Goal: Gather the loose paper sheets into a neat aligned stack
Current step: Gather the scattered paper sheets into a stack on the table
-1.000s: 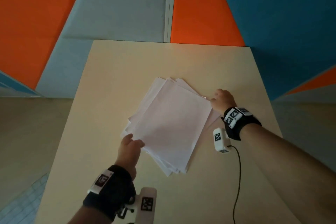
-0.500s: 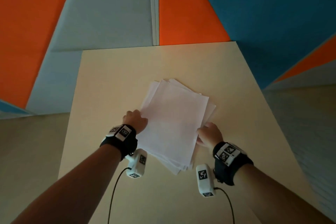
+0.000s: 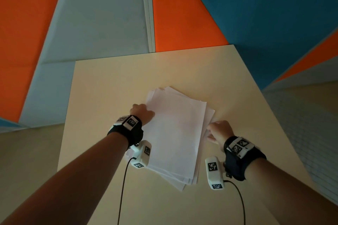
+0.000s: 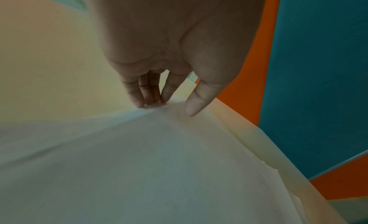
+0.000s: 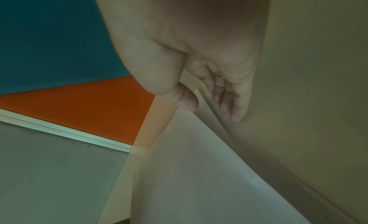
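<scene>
A loose pile of white paper sheets lies fanned in the middle of the beige table, its corners splayed at the near end. My left hand is at the pile's left edge. In the left wrist view its straight fingers touch that edge and the thumb rests on the top sheet. My right hand is at the right edge. The right wrist view shows its thumb on top and its fingers under the lifted sheet edges, pinching them.
Orange, grey and blue wall panels rise behind the table's far edge. Bare tabletop surrounds the pile on all sides. Two wrist camera cables hang over the near part of the table.
My right hand came from the pile's far right corner to the middle of its right edge. My left hand moved up the left edge. The pile has turned straighter towards me.
</scene>
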Motion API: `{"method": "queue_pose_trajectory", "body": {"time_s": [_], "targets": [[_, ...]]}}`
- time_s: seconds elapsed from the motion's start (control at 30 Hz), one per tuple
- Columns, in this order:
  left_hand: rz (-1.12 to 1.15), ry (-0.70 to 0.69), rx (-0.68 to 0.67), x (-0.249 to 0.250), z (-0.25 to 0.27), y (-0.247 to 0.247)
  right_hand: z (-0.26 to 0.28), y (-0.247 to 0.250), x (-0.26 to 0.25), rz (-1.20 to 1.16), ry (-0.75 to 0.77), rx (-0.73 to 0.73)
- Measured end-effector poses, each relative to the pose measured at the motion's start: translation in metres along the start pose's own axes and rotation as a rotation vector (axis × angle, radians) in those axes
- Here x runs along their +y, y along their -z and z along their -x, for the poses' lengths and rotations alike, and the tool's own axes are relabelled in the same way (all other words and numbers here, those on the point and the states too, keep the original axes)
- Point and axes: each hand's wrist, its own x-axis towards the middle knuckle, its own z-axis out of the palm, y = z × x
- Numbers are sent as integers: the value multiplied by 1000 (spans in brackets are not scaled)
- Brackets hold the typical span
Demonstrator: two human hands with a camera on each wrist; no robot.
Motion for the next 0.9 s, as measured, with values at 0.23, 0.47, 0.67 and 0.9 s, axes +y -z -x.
{"method": "queue_pose_trajectory", "body": {"time_s": [0.23, 0.47, 0.67, 0.9], "targets": [[56, 53, 8, 7, -15, 6, -2, -2, -12, -36, -15, 32], [36, 13, -32, 24, -14, 7, 0, -3, -17, -79, -75, 10], [-24, -32, -53, 32, -6, 8, -5, -6, -23, -188, -61, -22], [11, 46, 28, 5, -16, -4, -2, 0, -12, -121, -84, 5]]}}
